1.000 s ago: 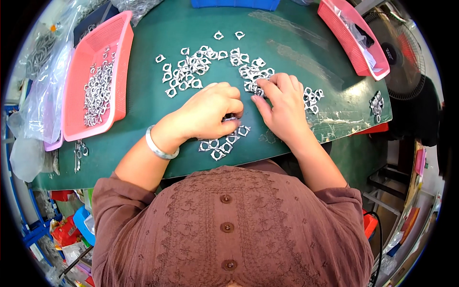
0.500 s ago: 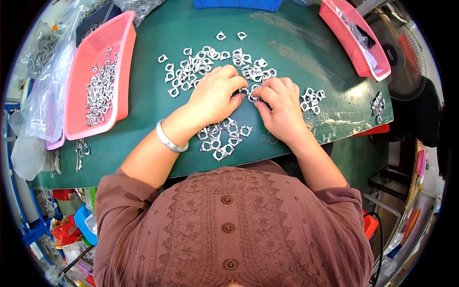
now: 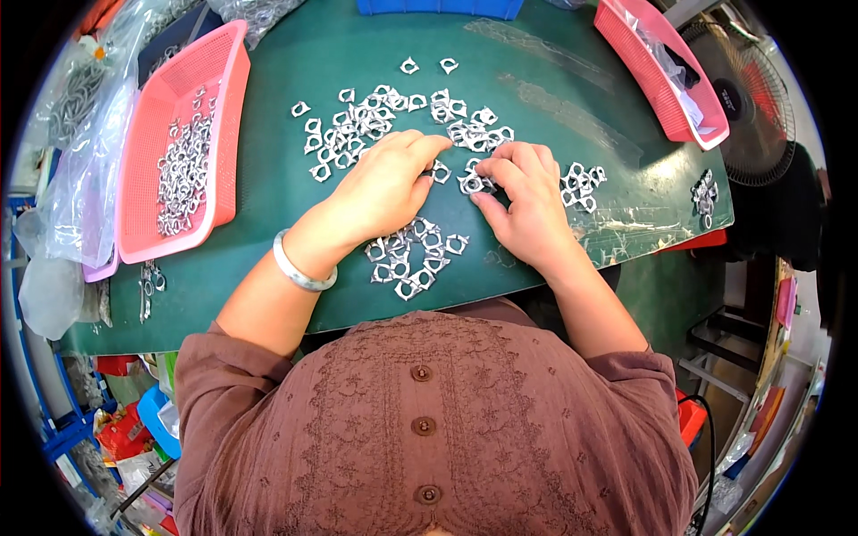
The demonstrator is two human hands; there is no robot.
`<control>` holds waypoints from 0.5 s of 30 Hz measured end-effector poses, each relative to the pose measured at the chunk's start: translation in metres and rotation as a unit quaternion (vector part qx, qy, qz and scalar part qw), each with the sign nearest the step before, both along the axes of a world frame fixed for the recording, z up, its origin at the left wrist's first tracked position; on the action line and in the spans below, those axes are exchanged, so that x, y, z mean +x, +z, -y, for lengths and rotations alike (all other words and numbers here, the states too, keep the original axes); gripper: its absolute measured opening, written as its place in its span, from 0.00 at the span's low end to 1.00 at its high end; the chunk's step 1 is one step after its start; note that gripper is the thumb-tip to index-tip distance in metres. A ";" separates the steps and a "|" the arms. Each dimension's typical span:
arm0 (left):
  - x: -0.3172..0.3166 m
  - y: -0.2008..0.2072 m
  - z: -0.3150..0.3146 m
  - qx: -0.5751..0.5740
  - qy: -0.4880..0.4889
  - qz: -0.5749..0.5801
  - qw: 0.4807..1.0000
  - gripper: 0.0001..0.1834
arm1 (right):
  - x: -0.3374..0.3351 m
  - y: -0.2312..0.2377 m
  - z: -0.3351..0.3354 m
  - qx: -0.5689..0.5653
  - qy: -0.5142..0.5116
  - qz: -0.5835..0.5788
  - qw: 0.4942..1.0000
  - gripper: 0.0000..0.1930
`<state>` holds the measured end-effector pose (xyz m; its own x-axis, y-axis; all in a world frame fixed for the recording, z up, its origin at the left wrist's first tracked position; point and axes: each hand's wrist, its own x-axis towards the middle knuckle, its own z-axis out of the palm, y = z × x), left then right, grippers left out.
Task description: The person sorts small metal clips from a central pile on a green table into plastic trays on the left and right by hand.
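Note:
Small silver metal rings with pointed lugs lie over the green table. My left hand [image 3: 382, 186] is pinched at the edge of one metal ring [image 3: 439, 172], its thumb below and index finger stretched past it. Opposite, my right hand [image 3: 525, 192] has thumb and fingertips closed around a few clustered rings [image 3: 474, 183]. A large loose pile of rings [image 3: 357, 127] lies beyond my left hand. Another group [image 3: 480, 136] sits just beyond both hands. Closer to my body is a smaller pile [image 3: 413, 256], and a few rings [image 3: 583, 186] lie right of my right hand.
At left, a pink basket [image 3: 239, 116] holds many small metal parts. Another pink basket [image 3: 617, 45] with plastic bags stands far right, near a fan [image 3: 760, 107]. A blue bin [image 3: 438, 7] is at the far edge. Metal pieces [image 3: 705, 198] lie near the right edge.
My left hand has shifted left, away from my right hand, and one ring has moved left with it. My right hand stays nearly in place by the clustered rings.

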<state>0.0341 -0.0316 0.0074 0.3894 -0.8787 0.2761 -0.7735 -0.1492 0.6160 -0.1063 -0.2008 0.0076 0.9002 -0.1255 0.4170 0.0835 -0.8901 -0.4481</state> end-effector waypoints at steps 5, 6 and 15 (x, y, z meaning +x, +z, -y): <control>-0.004 0.002 0.001 0.005 0.012 -0.002 1.000 0.21 | 0.001 0.003 -0.003 0.017 -0.013 -0.013 1.000 0.18; -0.006 0.002 0.001 0.008 0.027 0.001 1.000 0.20 | 0.001 0.003 -0.003 0.019 -0.018 -0.009 1.000 0.17; -0.004 -0.001 0.001 0.016 0.016 -0.002 1.000 0.15 | 0.001 0.000 -0.002 0.008 0.001 -0.006 1.000 0.15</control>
